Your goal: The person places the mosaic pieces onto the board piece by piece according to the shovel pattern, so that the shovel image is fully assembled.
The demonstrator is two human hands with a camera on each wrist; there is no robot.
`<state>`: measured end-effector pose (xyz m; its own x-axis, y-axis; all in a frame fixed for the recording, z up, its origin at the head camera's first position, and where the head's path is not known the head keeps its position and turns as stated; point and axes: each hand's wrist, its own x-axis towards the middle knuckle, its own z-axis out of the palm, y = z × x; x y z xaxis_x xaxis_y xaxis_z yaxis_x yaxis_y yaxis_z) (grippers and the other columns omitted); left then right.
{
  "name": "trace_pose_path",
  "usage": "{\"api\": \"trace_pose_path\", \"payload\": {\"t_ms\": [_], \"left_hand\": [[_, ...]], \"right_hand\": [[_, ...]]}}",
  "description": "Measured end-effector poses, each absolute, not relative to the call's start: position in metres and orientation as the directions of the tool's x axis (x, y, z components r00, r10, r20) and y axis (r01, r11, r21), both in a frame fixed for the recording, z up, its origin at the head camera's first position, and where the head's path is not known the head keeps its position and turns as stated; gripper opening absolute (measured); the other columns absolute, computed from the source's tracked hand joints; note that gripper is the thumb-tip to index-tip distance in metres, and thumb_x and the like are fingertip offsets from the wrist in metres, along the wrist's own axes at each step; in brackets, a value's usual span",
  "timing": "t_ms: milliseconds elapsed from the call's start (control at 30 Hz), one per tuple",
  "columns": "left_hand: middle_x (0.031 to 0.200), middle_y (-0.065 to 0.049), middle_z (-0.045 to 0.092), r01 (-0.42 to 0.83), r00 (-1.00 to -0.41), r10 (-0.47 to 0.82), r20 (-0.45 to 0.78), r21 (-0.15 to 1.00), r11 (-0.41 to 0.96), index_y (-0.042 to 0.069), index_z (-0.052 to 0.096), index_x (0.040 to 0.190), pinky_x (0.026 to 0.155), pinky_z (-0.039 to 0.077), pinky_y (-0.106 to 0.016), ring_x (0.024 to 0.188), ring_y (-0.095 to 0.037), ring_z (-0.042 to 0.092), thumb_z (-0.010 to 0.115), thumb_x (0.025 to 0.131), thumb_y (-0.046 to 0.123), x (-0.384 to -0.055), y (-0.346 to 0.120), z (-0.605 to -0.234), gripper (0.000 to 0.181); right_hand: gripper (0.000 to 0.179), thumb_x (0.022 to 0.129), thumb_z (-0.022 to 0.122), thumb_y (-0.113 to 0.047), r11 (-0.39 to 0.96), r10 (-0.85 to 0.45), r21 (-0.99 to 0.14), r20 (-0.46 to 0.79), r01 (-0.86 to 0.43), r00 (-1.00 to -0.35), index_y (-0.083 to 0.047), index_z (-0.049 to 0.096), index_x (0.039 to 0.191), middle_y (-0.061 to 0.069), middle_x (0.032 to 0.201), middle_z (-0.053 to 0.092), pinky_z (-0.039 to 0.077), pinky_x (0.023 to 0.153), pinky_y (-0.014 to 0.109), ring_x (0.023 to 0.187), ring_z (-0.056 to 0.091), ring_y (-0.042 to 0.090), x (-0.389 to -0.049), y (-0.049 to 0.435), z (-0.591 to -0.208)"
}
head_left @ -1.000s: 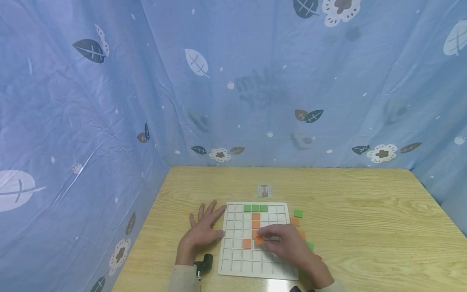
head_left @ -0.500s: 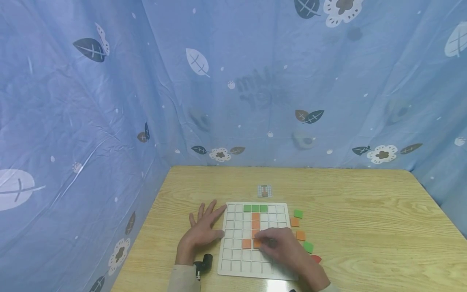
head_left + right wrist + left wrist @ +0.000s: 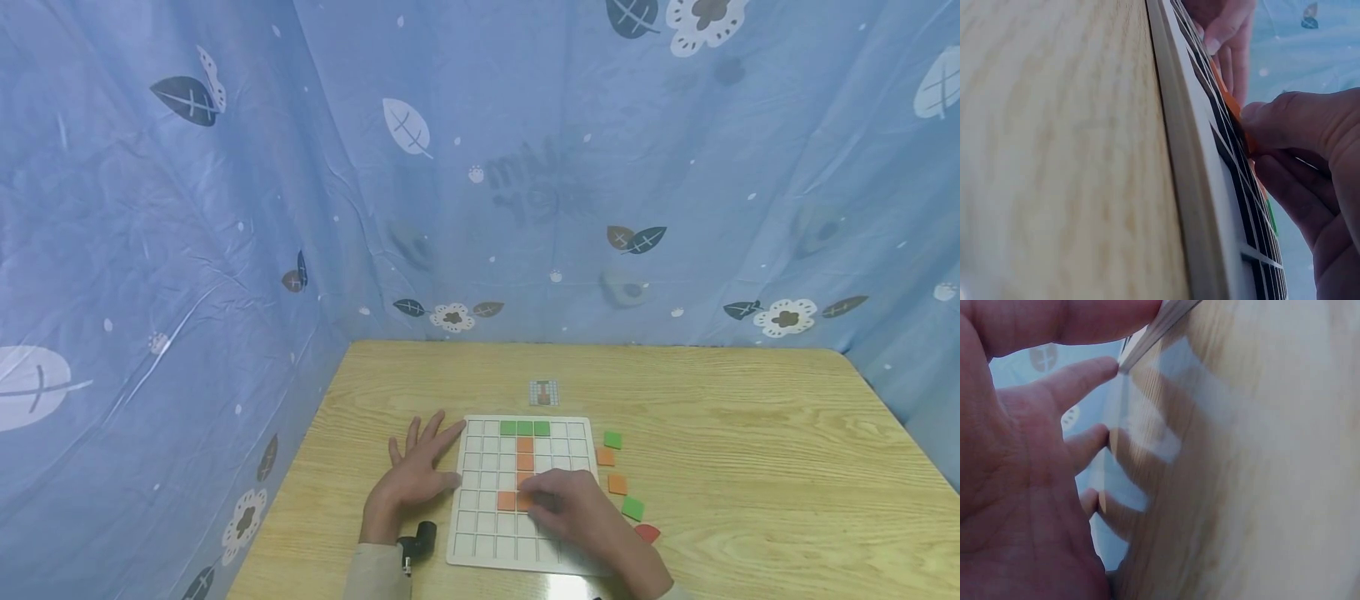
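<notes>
From the left, a blue leaf-printed curtain [image 3: 165, 250] drops to a pale wood-grain bench [image 3: 750, 433], where the left hand [image 3: 415, 479], fingers spread wide, touches the left edge of a white grid board [image 3: 486, 547]. Near the board's middle, the right hand [image 3: 579, 507] pinches an orange tile [image 3: 522, 502]; loose tiles [image 3: 617, 484], green and orange, and a red piece [image 3: 647, 533] lie to the right, with more curtain at far right.

Beneath the right fingers [image 3: 1294, 194]: a grid board [image 3: 486, 546], smooth, matt, with a wood-like edge. Against these fingers: an orange tile [image 3: 1232, 105], smooth. Around them: a wood-grained tabletop [image 3: 750, 433], glossy under light. Beyond them, facing me: a creased, faintly shiny curtain [image 3: 480, 250].
</notes>
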<state>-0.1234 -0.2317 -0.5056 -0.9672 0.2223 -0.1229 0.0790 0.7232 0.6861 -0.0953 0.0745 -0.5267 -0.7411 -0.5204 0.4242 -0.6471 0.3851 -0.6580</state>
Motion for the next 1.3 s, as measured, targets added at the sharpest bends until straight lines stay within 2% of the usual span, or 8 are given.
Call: {"api": "trace_pose_path", "payload": {"t_ms": [233, 533, 667, 800, 1033, 1167, 1300], "left_hand": [[0.184, -0.016, 0.018, 0.079, -0.967, 0.222, -0.124, 0.684, 0.726, 0.025, 0.046, 0.168, 0.12, -0.02, -0.084, 0.169, -0.053, -0.009, 0.072, 0.077, 0.017, -0.123, -0.232, -0.506, 0.095], [0.184, -0.017, 0.019, 0.08, -0.968, 0.221, -0.122, 0.682, 0.727, 0.024, 0.047, 0.168, 0.12, -0.02, -0.085, 0.169, -0.053, -0.008, 0.072, 0.076, 0.017, -0.124, -0.232, -0.507, 0.096], [0.183, -0.017, 0.019, 0.08, -0.968, 0.222, -0.12, 0.688, 0.721, 0.024, 0.047, 0.168, 0.12, -0.021, -0.085, 0.168, -0.054, -0.008, 0.072, 0.076, 0.016, -0.124, -0.232, -0.507, 0.095], [0.183, -0.018, 0.019, 0.078, -0.968, 0.22, -0.12, 0.69, 0.72, 0.023, 0.047, 0.168, 0.12, -0.02, -0.085, 0.168, -0.053, -0.008, 0.072, 0.076, 0.016, -0.124, -0.232, -0.507, 0.095], [0.184, -0.018, 0.018, 0.079, -0.966, 0.225, -0.124, 0.69, 0.719, 0.024, 0.046, 0.168, 0.12, -0.021, -0.084, 0.168, -0.053, -0.009, 0.072, 0.077, 0.017, -0.124, -0.233, -0.508, 0.095], [0.184, -0.017, 0.018, 0.074, -0.967, 0.223, -0.125, 0.697, 0.713, 0.025, 0.046, 0.168, 0.12, -0.022, -0.084, 0.169, -0.052, -0.01, 0.072, 0.077, 0.017, -0.124, -0.232, -0.507, 0.096], [0.184, -0.017, 0.018, 0.072, -0.967, 0.22, -0.126, 0.696, 0.714, 0.025, 0.046, 0.168, 0.12, -0.022, -0.084, 0.169, -0.052, -0.01, 0.072, 0.077, 0.017, -0.123, -0.232, -0.506, 0.096]], "right_hand": [[0.03, 0.085, 0.083, 0.003, 0.387, -0.514, -0.668, 0.417, -0.636, -0.75, -0.012, 0.084, 0.111, -0.004, 0.104, 0.084, 0.065, 0.081, 0.027, 0.094, 0.076, 0.005, -0.095, 0.074, -0.526], [0.031, 0.084, 0.085, 0.004, 0.345, -0.5, -0.671, 0.46, -0.656, -0.734, -0.012, 0.084, 0.111, -0.005, 0.104, 0.084, 0.066, 0.084, 0.026, 0.096, 0.079, 0.007, -0.096, 0.075, -0.527], [0.03, 0.085, 0.087, 0.002, 0.337, -0.47, -0.724, 0.425, -0.602, -0.774, -0.013, 0.085, 0.111, -0.004, 0.106, 0.085, 0.067, 0.088, 0.03, 0.099, 0.082, 0.014, -0.098, 0.081, -0.522], [0.025, 0.089, 0.087, -0.007, 0.37, -0.441, -0.78, 0.332, -0.505, -0.834, -0.015, 0.085, 0.113, -0.004, 0.11, 0.085, 0.067, 0.091, 0.035, 0.1, 0.082, 0.017, -0.101, 0.093, -0.511], [0.023, 0.094, 0.086, -0.019, 0.369, -0.396, -0.833, 0.26, -0.412, -0.881, -0.013, 0.084, 0.116, 0.001, 0.115, 0.084, 0.066, 0.096, 0.035, 0.105, 0.082, 0.023, -0.109, 0.121, -0.498], [0.025, 0.093, 0.087, -0.018, 0.37, -0.357, -0.848, 0.249, -0.381, -0.9, -0.012, 0.084, 0.117, 0.001, 0.118, 0.084, 0.066, 0.097, 0.037, 0.107, 0.08, 0.017, -0.113, 0.136, -0.49], [0.027, 0.094, 0.087, -0.017, 0.351, -0.33, -0.869, 0.234, -0.348, -0.915, -0.011, 0.083, 0.12, 0.002, 0.122, 0.083, 0.063, 0.1, 0.026, 0.115, 0.076, 0.007, -0.119, 0.152, -0.486]]}}
